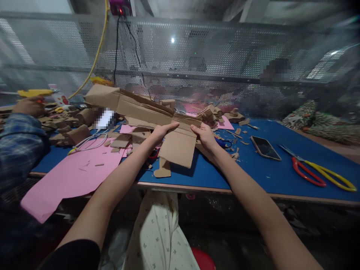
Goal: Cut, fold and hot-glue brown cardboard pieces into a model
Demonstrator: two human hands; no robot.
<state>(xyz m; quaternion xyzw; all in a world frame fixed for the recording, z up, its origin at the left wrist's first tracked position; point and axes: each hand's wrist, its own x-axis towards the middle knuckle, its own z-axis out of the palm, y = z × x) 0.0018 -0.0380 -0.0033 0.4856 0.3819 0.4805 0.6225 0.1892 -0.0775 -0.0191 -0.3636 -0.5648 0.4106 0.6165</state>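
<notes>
A long folded piece of brown cardboard (179,147) is held above the front of the blue table, with a wide flap hanging toward me and a folded channel stretching to the upper left. My left hand (165,131) grips its middle, thumb laid along a crease. At the right end, my right hand (206,136) pinches the folded edge between thumb and fingers. Below the flap, a small cardboard cutout (163,169) lies near the table edge. Red scissor handles (154,153) show partly behind my left forearm.
Pink paper (70,176) overhangs the front edge at left. A phone (266,147) and large red-and-yellow-handled scissors (309,168) lie at right. Cardboard scraps (120,140) litter the blue table (250,176). At far left, a co-worker's hand (29,107) holds a yellow glue gun (35,93).
</notes>
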